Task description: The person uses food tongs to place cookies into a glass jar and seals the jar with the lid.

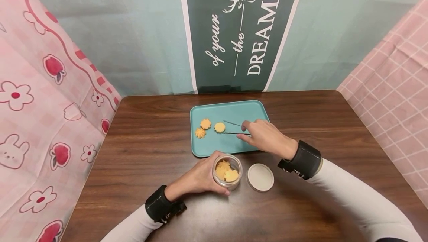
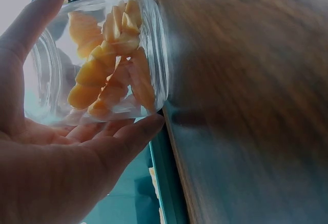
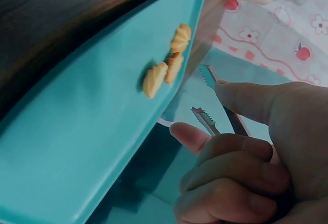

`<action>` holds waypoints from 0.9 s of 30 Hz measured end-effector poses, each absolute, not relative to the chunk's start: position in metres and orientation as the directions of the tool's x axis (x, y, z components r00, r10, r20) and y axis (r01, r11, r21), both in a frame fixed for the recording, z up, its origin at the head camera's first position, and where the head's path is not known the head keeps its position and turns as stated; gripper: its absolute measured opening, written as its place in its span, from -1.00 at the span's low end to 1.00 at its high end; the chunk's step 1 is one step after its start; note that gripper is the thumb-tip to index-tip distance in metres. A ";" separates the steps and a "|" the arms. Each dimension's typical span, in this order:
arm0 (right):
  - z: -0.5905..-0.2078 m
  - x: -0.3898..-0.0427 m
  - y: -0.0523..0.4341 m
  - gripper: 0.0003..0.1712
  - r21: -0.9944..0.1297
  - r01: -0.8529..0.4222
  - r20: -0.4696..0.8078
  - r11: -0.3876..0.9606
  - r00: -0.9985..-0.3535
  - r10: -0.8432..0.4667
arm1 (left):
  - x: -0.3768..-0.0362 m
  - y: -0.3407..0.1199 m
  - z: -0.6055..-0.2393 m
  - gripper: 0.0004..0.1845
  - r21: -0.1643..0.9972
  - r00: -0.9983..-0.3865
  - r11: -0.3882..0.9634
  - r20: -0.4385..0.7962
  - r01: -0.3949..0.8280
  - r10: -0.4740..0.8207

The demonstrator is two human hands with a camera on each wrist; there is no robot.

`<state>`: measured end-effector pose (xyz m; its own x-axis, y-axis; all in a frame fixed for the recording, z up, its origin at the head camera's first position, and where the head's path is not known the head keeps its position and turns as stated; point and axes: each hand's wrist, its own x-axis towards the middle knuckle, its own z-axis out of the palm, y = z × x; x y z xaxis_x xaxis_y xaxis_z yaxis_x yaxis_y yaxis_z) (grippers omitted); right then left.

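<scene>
"On the left half of the teal tray (image 1: pixel 230 147), a round cookie (image 1: pixel 219 127) lies by the tips of your tongs (image 3: pixel 238 124)."

"Do I have it?"

"Not yet. Your right hand (image 1: pixel 265 136) pinches the tongs, but their arms stand apart. Whether the near arm touches the cookie, I cannot tell."

"What could go wrong?"

"Squeeze too hard and those serrated tips may crumble it. Meet it with one arm only and it could skid into the two star-shaped cookies (image 1: pixel 205 123) on its left."

"And the containers?"

"Your left hand (image 1: pixel 204 175) curls round the open glass jar (image 2: pixel 159 55), just beyond the tray's near edge. Several heaped cookies (image 2: pixel 102 70) fill much of it; a knock from your tongs might tip some out. The pale lid (image 1: pixel 260 177) lies on the table (image 1: pixel 150 130), just right of the jar."
</scene>
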<state>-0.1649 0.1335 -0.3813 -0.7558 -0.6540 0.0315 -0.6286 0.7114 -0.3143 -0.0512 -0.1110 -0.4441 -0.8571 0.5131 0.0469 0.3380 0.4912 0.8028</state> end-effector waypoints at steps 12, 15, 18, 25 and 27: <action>-0.398 -0.174 0.126 -0.61 -0.305 -0.640 0.036 0.705 -0.748 -0.663 | -0.050 -0.111 -0.446 0.03 0.810 -0.856 0.486 0.038 0.328 0.515; -0.402 -0.176 0.124 -0.63 -0.304 -0.641 0.042 0.705 -0.748 -0.662 | -0.050 -0.111 -0.446 0.03 0.812 -0.856 0.486 0.034 0.325 0.516; -0.405 -0.178 0.123 -0.64 -0.304 -0.634 0.037 0.711 -0.753 -0.657 | -0.050 -0.111 -0.445 0.03 0.812 -0.857 0.487 0.032 0.323 0.515; -0.412 -0.181 0.120 -0.64 -0.309 -0.614 0.001 0.727 -0.764 -0.645 | -0.050 -0.111 -0.445 0.03 0.813 -0.858 0.487 0.032 0.320 0.512; -0.414 -0.182 0.119 -0.64 -0.310 -0.609 -0.005 0.730 -0.766 -0.642 | -0.050 -0.112 -0.445 0.03 0.814 -0.858 0.485 0.032 0.320 0.513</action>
<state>-0.1822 0.1191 -0.4140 -0.7665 -0.6422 -0.0045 -0.6094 0.7295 -0.3104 -0.0501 -0.1115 -0.4451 -0.8579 0.5128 0.0318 0.3201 0.4852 0.8137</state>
